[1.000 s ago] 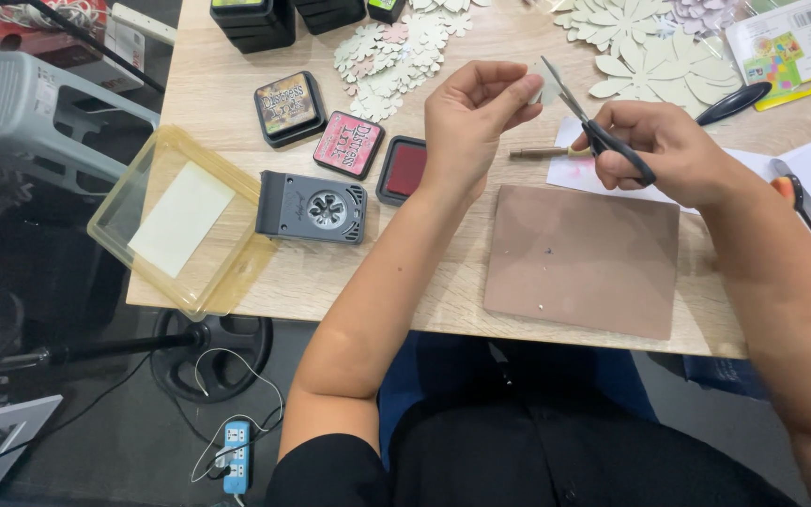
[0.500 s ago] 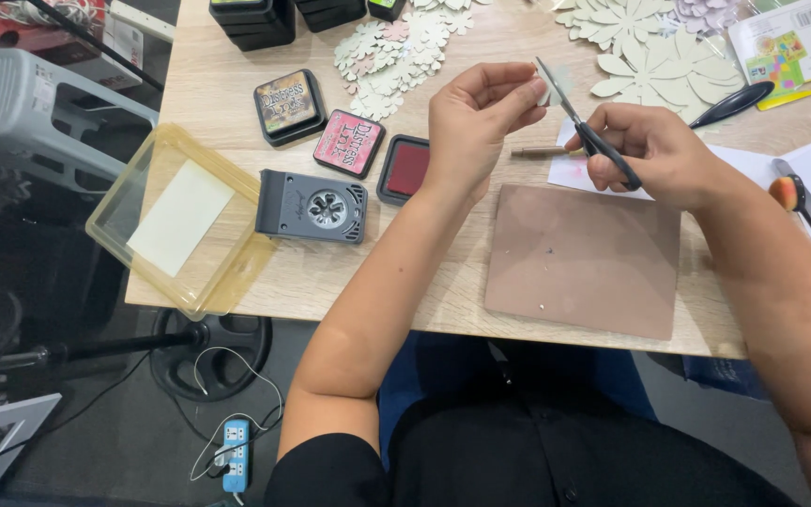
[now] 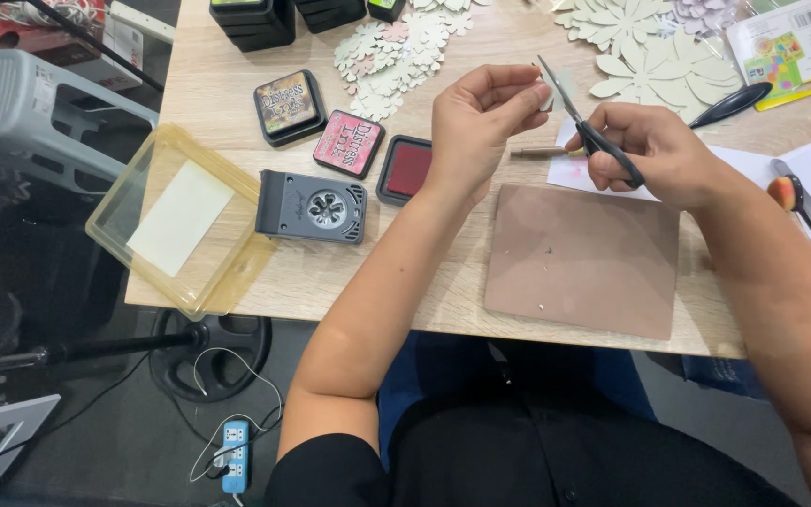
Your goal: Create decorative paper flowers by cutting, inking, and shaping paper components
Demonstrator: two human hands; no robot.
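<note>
The fingers of the left hand [image 3: 476, 117] are pinched together on a small pale scrap of paper [image 3: 550, 94], held up above the tabletop [image 3: 330, 272] with the thumb under it and the fingertips on top; most of the scrap is hidden behind the fingers and the blades, so its shape is hard to make out. The right hand [image 3: 659, 155] is closed around the black handles of a small pair of scissors [image 3: 582, 122], whose fingers hide the handle loops. The scissors run on a slant, their long axis going from the right hand up and to the left, tips pointing away from the person and meeting the scrap just beside the left fingertips; whether the blades are parted cannot be told. Under both hands lies a brown mat [image 3: 582, 258], near the tabletop's front edge. To the left of the left wrist sit a dark red ink pad [image 3: 407, 169], a pink ink pad [image 3: 350, 144] and a grey flower punch [image 3: 313, 207], with a clear yellowish tray [image 3: 175, 221] hanging over the left edge. Pale paper flowers [image 3: 645, 70] lie farther back, partly cut off at the top.
</note>
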